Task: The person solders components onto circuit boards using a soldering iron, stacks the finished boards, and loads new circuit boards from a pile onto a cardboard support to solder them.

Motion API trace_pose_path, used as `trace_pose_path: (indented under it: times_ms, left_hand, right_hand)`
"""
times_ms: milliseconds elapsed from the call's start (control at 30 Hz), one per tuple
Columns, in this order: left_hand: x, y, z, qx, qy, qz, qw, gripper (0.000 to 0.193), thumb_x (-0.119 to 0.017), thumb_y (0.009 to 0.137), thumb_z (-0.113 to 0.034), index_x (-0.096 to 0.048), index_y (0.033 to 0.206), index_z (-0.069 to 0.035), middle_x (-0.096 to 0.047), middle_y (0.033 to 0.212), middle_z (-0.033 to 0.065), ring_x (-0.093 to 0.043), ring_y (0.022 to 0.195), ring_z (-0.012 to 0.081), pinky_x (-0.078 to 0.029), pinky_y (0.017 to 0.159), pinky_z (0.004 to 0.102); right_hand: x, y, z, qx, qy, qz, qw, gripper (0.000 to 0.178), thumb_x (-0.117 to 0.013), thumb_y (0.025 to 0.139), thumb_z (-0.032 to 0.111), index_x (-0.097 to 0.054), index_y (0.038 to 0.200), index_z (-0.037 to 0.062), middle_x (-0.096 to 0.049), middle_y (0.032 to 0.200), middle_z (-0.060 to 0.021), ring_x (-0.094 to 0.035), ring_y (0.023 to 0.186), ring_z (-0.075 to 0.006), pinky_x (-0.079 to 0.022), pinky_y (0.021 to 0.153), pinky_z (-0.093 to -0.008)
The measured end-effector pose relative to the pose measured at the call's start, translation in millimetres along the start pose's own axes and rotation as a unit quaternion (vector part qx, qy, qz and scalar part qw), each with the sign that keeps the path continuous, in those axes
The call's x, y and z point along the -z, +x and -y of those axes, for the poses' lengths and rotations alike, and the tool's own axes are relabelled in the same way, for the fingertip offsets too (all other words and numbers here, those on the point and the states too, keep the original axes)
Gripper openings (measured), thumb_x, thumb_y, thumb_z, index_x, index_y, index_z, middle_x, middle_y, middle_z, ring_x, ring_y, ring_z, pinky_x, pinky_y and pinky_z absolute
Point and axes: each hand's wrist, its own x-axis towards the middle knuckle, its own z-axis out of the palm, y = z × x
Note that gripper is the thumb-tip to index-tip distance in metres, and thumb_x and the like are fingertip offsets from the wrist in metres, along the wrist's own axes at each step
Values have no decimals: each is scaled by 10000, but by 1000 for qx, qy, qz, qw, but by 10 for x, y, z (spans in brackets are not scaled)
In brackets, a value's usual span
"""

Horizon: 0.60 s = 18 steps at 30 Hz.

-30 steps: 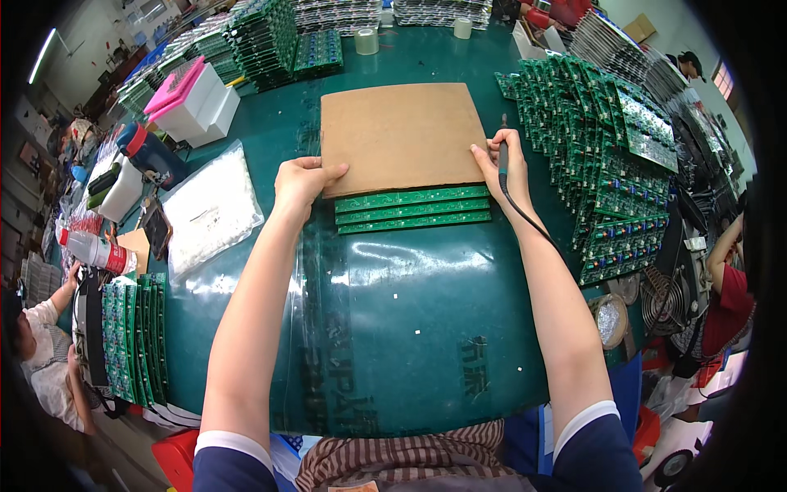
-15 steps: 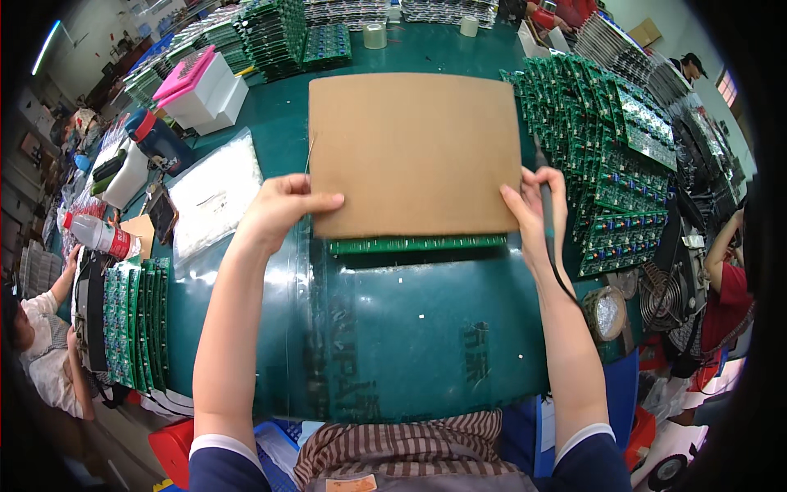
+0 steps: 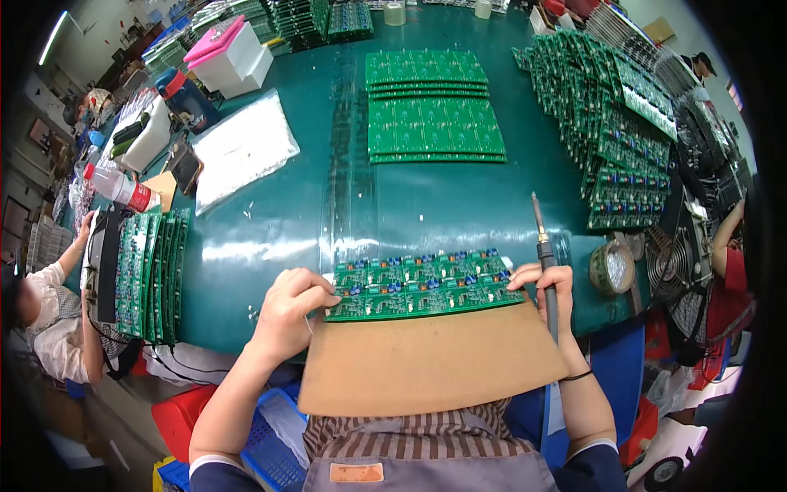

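A green circuit board panel point(image 3: 420, 287) lies with its component side up, near the front of the table. My left hand point(image 3: 287, 312) pinches the panel's left edge between thumb and fingers; a thin wire hangs by the wrist side. At its right edge are the fingertips of my right hand point(image 3: 554, 293). That hand also holds a soldering iron point(image 3: 540, 228), its tip pointing away from me. A brown cardboard sheet point(image 3: 434, 365) extends from under the panel's near edge toward my apron.
Beyond the panel lie stacked green boards point(image 3: 436, 127). More boards lean in rows at the right point(image 3: 607, 139) and left point(image 3: 152, 275). A white plastic bag point(image 3: 246, 152), a dark bottle point(image 3: 184, 98) and a plastic bottle point(image 3: 119, 187) stand left; a tape roll point(image 3: 612, 266) is right.
The cardboard has come down toward me from over the boards. The panel's component side now shows above it, and the stacked boards behind are uncovered. Both hands have moved nearer me.
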Motion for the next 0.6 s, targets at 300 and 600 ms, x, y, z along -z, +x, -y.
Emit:
trace_pose_path:
  times_ms: [300, 600]
  left_hand:
    - [75, -190, -44, -124, 62, 154, 978, 529, -805, 508, -99, -665, 1015, -41, -626, 965, 63, -602, 838, 245, -479, 736, 362]
    - [182, -120, -176, -81, 45, 256, 962, 630, -832, 523, -224, -634, 1077, 2, -596, 1075, 106, -583, 982, 306, -468, 845, 401]
  right_hand:
    - [205, -194, 156, 24, -179, 259, 949, 618, -808, 667, 60, -329, 1048, 147, -602, 1177, -134, -570, 1093, -393, -473, 918, -480]
    - [201, -57, 575, -26, -346, 367, 863, 499, -836, 585, 193, -470, 920, 138, -565, 1310, -83, -487, 1233, -361, -371, 1035, -495]
